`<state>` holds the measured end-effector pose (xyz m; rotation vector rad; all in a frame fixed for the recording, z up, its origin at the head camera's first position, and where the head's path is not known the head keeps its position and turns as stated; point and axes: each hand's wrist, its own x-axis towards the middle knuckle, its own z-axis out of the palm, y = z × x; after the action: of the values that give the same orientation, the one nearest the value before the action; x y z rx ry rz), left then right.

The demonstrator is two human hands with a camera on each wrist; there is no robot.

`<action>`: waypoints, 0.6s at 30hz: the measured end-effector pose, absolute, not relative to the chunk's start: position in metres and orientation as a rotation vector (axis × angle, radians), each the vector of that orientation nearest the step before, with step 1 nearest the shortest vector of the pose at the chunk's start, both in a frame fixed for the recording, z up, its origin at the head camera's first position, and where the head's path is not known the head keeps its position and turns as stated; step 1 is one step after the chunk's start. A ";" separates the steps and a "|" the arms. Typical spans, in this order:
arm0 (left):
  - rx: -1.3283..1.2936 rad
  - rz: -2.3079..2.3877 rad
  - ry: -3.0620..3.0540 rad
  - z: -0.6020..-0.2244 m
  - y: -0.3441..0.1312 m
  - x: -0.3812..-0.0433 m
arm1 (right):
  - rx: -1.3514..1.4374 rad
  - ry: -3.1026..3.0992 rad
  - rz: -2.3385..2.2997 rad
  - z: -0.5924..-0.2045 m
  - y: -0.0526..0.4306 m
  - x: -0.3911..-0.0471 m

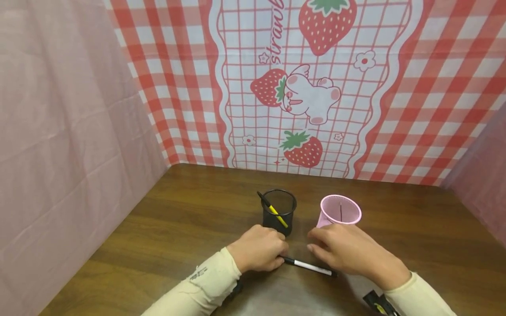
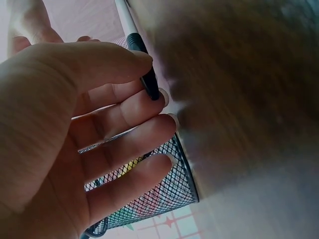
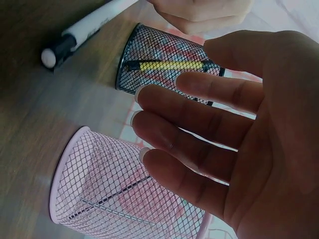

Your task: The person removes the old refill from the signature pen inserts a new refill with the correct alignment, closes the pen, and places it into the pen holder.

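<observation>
At a wooden table (image 1: 130, 237), we watched a person's left hand (image 1: 261, 248) pinch a white marker (image 1: 312, 266) by one black end, thumb on one side and forefinger on the other, as the left wrist view made plain. The marker slanted between the two hands, its other black end pointing toward the right; whether that end touched the wood, we could not tell.

The right hand (image 1: 352, 252) grasped nothing, its fingers loose and slightly bent, in front of a pink mesh cup (image 1: 341, 210). From overhead we saw the hand cover the cup's lower part. A thin dark line showed inside the cup, but we could not make out what it was.

Beyond the left hand, we found a black mesh cup (image 1: 278, 224) upright, with a yellow-and-black pen (image 1: 272, 210) leaning in it, one black end poking past the rim on the left. The two cups stood side by side, near each other but apart.

We noted cream sleeves (image 1: 197, 281) on both arms, with dark marks on the left cuff. Behind the table hung a red-and-white checked cloth (image 1: 186, 87) printed with strawberries and flowers; a pale pink cloth (image 1: 71, 109) hung along the left side.
</observation>
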<state>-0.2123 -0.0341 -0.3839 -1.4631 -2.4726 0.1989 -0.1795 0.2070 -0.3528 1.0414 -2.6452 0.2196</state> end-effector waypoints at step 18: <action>-1.456 0.156 -2.329 -0.387 -0.037 -0.217 | 1.049 -2.669 0.226 -0.354 0.209 -0.179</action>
<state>-0.2172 -0.0375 -0.3867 -1.4559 -2.3289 0.1559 -0.1794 0.2093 -0.3544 1.0490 -2.6689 0.2257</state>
